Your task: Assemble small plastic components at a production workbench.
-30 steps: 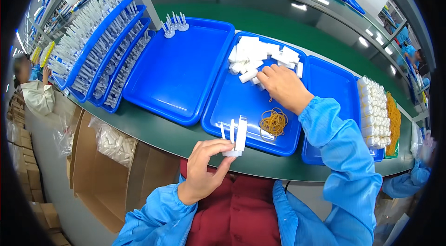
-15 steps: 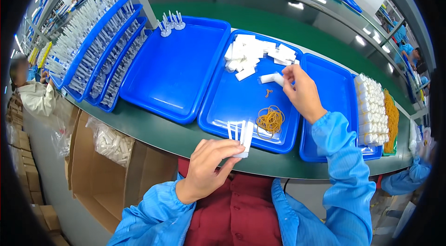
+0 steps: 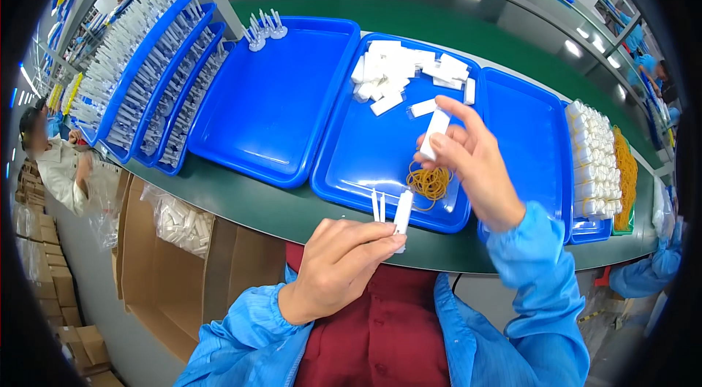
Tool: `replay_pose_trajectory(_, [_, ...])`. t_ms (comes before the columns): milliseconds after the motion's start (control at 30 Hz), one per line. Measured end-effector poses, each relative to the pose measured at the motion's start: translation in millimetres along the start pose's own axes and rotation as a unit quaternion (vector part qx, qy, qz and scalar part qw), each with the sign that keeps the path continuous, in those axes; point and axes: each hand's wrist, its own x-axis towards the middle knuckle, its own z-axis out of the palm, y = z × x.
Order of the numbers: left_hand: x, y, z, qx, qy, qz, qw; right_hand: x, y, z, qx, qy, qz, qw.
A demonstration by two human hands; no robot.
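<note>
My left hand (image 3: 336,259) is closed near the bench's front edge. Upright in its fingers are a flat white plastic piece (image 3: 403,210) and a few thin white strips (image 3: 378,206). Over the middle blue tray (image 3: 358,157), my right hand (image 3: 479,168) pinches another white rectangular piece (image 3: 436,131) between thumb and fingers. Below it lies a tangle of tan rubber bands (image 3: 428,184), partly covered by that hand. A heap of similar white pieces (image 3: 384,69) fills the tray's far end. One loose white piece (image 3: 423,108) lies just beyond my right fingers.
On the left, stacked blue trays (image 3: 157,84) hold many clear, stemmed parts. Next to them, a blue tray (image 3: 270,116) carries a few such parts. At right are another blue tray (image 3: 523,138), bundled white pieces (image 3: 589,160) and more rubber bands (image 3: 625,175). An open carton (image 3: 157,270) stands below the bench.
My right hand has drawn a white piece from the tray back toward me and now holds it raised. My left hand has shifted slightly right, still gripping its pieces.
</note>
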Motion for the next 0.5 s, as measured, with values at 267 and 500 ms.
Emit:
replay_pose_trajectory(267, [3.2, 4.9, 0.5, 0.007, -0.021, 0.005, 1.000, -38.4, 13.4, 15.6, -0.049, -0.011, -0.024, 0.998])
replay_pose_trajectory(500, [-10.3, -4.6, 5.3, -0.011, 0.110, -0.032, 0.993, -82.4, 38.7, 53.4, -0.065, 0.029, -0.159, 0.985])
